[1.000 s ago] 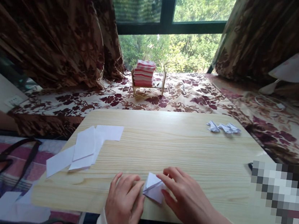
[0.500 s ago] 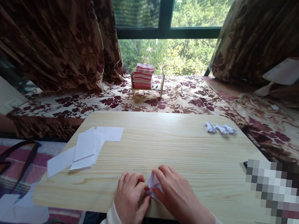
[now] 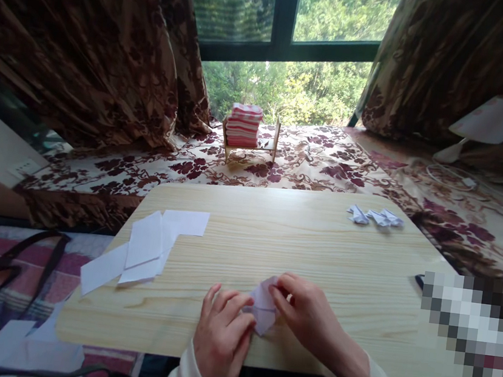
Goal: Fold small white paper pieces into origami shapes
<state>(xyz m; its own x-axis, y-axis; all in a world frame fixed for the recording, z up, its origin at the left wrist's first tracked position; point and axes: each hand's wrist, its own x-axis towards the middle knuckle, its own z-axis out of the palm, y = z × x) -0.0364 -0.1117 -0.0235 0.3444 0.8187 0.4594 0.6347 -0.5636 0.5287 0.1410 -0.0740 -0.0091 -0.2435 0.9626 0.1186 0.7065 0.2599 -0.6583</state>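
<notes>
A small folded sheet of white paper (image 3: pixel 262 312) lies near the front edge of the wooden table (image 3: pixel 317 251), with crease lines across it. My left hand (image 3: pixel 224 323) pinches the paper's left side between thumb and forefinger, its other fingers resting on the tabletop. On the paper's upper right edge, my right hand (image 3: pixel 304 302) has thumb and fingers closed in a pinch. Part of the paper is covered by the fingertips of both hands.
Loose white sheets (image 3: pixel 147 240) overlap at the table's left. Several small folded paper pieces (image 3: pixel 380 218) sit at the far right corner. Beyond the table, a little wooden rack (image 3: pixel 250 145) holds striped cloths (image 3: pixel 244 125). More paper (image 3: pixel 30 345) lies lower left, beside a dark strap (image 3: pixel 8 262).
The folded paper now shows more of its face, wider and flatter between my hands. My right hand has shifted right and up to its upper edge. The view has moved slightly.
</notes>
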